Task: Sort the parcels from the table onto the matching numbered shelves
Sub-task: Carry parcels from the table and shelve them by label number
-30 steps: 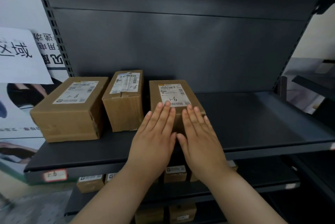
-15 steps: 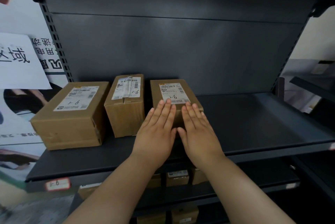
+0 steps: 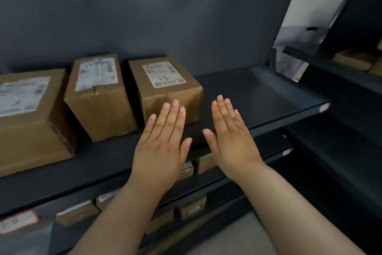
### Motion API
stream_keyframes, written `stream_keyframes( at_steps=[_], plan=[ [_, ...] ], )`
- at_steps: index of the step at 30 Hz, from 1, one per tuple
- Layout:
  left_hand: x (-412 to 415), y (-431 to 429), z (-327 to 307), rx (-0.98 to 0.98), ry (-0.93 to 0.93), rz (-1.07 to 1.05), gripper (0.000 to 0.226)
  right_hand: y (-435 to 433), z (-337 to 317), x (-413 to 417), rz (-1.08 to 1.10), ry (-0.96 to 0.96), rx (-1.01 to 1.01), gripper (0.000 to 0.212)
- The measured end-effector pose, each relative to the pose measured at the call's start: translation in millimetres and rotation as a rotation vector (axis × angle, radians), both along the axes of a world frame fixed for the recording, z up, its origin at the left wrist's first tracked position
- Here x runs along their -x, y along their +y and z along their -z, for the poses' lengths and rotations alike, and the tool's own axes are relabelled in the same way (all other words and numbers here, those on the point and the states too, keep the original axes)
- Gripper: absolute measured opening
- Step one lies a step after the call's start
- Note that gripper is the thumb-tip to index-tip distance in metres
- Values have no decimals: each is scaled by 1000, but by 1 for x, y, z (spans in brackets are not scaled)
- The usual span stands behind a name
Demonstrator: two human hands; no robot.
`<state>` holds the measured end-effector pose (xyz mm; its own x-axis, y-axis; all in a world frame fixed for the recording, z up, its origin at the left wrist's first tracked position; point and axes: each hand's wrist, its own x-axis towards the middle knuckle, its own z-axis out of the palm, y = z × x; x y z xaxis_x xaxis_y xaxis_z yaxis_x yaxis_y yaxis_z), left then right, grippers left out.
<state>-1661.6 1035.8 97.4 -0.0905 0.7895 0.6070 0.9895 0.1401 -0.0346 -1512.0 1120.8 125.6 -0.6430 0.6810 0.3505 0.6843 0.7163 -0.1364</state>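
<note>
The parcel [image 3: 165,89] sits on the dark shelf [image 3: 268,93], label up, with its long side running back toward the rear wall. The left hand [image 3: 163,145] is flat, fingers straight and together, tips at the parcel's front face — contact can't be told. The right hand [image 3: 231,137] is flat too, holding nothing, off to the parcel's right. Left of the parcel stands a second box [image 3: 99,97], just beside it, then a bigger box [image 3: 31,118]. Below the parcel, under the shelf, small boxes [image 3: 192,209] show.
</note>
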Motion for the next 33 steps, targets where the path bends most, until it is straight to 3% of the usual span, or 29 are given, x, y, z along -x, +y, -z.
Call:
stream_keyframes(
  at_steps=[8,17,25,33],
  plan=[
    [-103,-2,6,114,77,196,62,-43,14,-117,195,80,0,67],
    [-282,-41,-10,138,84,466,62,-128,-1,-299,453,89,-9,69],
    [-559,-147,-2,149,85,921,60,-310,-2,-562,967,-79,-8,69],
    [-760,-264,-2,150,180,1391,58,-495,1,-704,1491,0,12,72]
  ],
)
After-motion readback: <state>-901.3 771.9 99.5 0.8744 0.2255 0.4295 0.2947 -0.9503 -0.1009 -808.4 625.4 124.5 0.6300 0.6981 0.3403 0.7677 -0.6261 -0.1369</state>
